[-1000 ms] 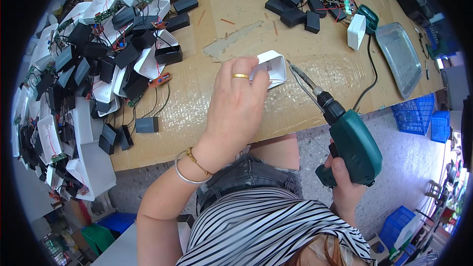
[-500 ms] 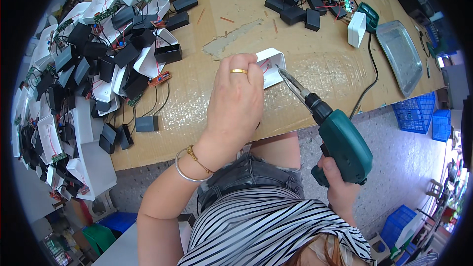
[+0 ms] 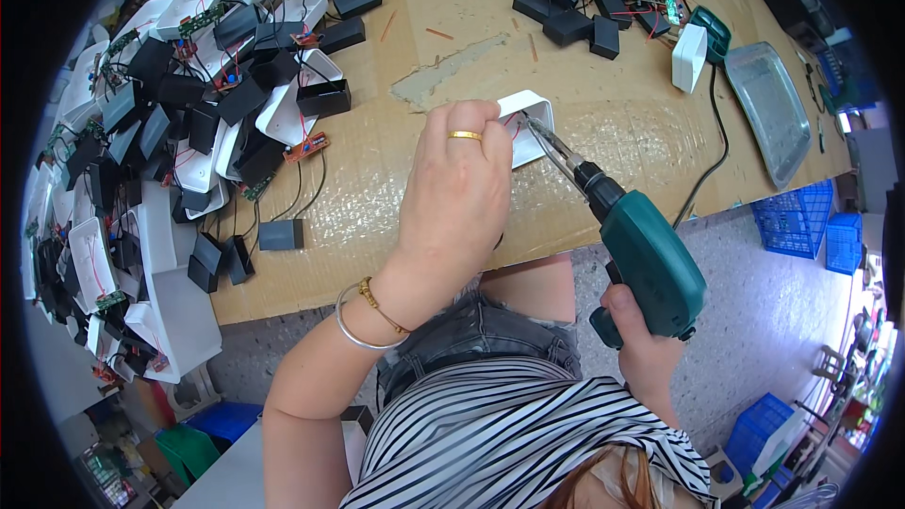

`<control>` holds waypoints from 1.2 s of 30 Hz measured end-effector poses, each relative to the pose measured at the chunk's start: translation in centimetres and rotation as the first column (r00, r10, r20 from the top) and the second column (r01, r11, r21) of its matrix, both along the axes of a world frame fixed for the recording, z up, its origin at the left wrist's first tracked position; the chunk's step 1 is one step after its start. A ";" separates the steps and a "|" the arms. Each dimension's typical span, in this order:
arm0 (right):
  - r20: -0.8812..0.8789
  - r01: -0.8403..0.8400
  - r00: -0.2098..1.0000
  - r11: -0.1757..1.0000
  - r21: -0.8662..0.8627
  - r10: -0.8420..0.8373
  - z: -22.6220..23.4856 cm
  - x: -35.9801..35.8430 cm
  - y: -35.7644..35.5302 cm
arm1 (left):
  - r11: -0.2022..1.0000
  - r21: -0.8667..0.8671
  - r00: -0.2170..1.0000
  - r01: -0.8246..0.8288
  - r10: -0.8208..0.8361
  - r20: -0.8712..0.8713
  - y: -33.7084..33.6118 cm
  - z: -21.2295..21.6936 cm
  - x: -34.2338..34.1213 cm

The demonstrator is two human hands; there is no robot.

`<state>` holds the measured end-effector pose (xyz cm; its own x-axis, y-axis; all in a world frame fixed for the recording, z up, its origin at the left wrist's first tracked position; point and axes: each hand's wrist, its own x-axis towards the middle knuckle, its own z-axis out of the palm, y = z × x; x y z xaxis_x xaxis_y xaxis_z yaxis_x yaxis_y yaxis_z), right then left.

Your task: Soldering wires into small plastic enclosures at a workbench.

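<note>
1. One wht plastic casing [image 3: 532, 150] in L hand [image 3: 452, 188], curled closed on its L side; thumb hidden.
2. R hand [image 3: 649, 347] wrapped snug round grn soldering gun [image 3: 652, 264]; tip [image 3: 545, 129] inside casing's outline, contact unclear.
3. L of L grip: blk boxes [image 3: 156, 61], piled.
4. Beyond R grip, to R: metal tray [image 3: 768, 113].

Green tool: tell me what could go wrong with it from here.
The tip of the green tool reaches over the rim of the white case, close to the fingers of the left hand, so a slip could jab them, or burn them if the tip is hot.

Only the right hand steadies the tool, so a wobble might scrape the case's wall.
</note>
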<state>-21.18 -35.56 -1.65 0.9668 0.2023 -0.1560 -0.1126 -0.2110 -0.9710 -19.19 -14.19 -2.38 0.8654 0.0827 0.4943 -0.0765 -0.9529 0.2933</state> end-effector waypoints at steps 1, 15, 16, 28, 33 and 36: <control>0.000 0.000 1.000 1.000 0.001 0.000 0.0 0.0 0.0 | 1.000 -0.005 1.000 0.004 -0.004 0.005 0.0 0.0 0.0; 0.008 0.002 1.000 0.999 0.032 -0.002 0.0 0.2 0.5 | 0.999 -0.033 0.999 0.014 -0.015 -0.029 0.1 0.0 -0.1; 0.008 0.001 1.000 1.000 0.032 -0.001 0.0 0.3 0.6 | 0.999 -0.036 0.999 0.014 -0.015 -0.028 0.1 0.0 -0.2; 0.017 -0.022 1.000 1.000 0.019 0.022 0.2 0.5 0.8 | 1.000 -0.007 1.000 -0.002 0.002 -0.019 0.0 0.0 -0.1; 0.012 -0.019 1.000 1.000 -0.010 0.019 0.2 0.6 0.5 | 1.000 -0.004 1.000 0.005 -0.005 -0.015 0.0 0.0 -0.1; 0.037 -0.014 0.999 1.000 0.002 0.014 0.2 0.6 0.5 | 1.000 -0.012 1.000 0.007 -0.008 -0.016 0.0 0.0 -0.1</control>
